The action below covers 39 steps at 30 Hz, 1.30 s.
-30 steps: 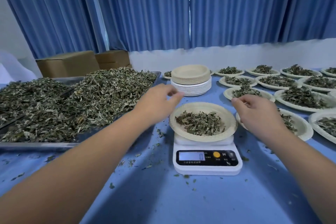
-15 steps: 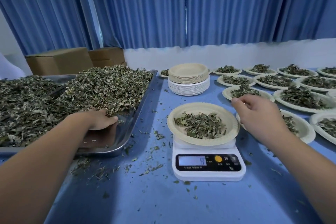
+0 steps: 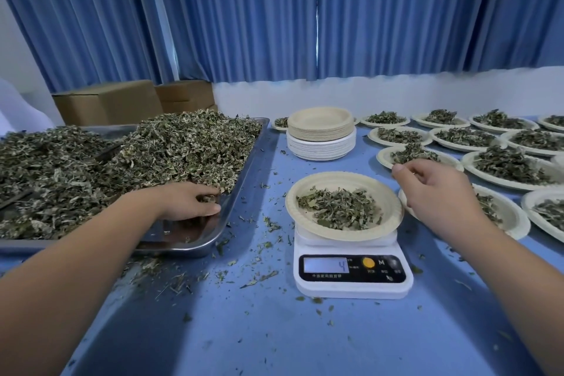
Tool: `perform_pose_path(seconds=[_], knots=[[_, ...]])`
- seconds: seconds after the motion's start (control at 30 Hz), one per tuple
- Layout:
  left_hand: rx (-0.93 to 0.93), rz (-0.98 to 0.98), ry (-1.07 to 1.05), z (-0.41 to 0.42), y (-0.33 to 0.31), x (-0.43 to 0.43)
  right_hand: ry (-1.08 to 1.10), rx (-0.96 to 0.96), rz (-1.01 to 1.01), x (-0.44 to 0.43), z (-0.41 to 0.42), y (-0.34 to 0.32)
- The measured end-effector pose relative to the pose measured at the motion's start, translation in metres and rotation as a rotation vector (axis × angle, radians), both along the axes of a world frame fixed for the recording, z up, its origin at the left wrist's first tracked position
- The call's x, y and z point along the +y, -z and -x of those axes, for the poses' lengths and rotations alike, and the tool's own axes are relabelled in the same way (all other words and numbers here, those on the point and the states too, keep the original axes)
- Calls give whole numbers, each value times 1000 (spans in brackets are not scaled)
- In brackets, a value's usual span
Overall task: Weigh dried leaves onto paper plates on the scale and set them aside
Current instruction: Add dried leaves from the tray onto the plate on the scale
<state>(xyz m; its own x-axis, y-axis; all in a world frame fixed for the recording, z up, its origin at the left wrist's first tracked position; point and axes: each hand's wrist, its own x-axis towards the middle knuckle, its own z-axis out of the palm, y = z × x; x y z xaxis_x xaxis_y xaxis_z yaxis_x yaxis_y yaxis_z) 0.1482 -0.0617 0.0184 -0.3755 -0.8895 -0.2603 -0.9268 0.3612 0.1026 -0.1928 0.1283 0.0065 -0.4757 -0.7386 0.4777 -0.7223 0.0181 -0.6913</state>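
Observation:
A white digital scale stands on the blue table, its display showing 4. On it sits a paper plate holding a small heap of dried leaves. My left hand is in the steel tray to the left, fingers curled into the edge of the big leaf pile. My right hand hovers just right of the plate, above another filled plate, fingertips pinched together on what looks like a few leaf bits.
A stack of empty paper plates stands behind the scale. Several filled plates cover the right side of the table. Cardboard boxes sit behind the tray. Loose leaf crumbs lie scattered between tray and scale.
My left hand left the plate on the scale, went to the tray and now curls into the leaf pile. The right hand has stayed beside the plate.

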Motion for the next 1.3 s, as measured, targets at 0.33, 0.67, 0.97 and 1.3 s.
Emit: perform_pose_path(seconds=[0.33, 0.67, 0.97, 1.3], knots=[[-30, -36, 101, -1, -7, 33, 0, 18, 15, 0, 2, 0], [76, 174, 123, 2, -4, 55, -8, 7, 14, 4, 1, -2], [403, 178, 1, -5, -23, 69, -5, -5, 1, 4, 5, -2], [617, 303, 62, 26, -62, 82, -3, 6, 3, 3, 6, -1]])
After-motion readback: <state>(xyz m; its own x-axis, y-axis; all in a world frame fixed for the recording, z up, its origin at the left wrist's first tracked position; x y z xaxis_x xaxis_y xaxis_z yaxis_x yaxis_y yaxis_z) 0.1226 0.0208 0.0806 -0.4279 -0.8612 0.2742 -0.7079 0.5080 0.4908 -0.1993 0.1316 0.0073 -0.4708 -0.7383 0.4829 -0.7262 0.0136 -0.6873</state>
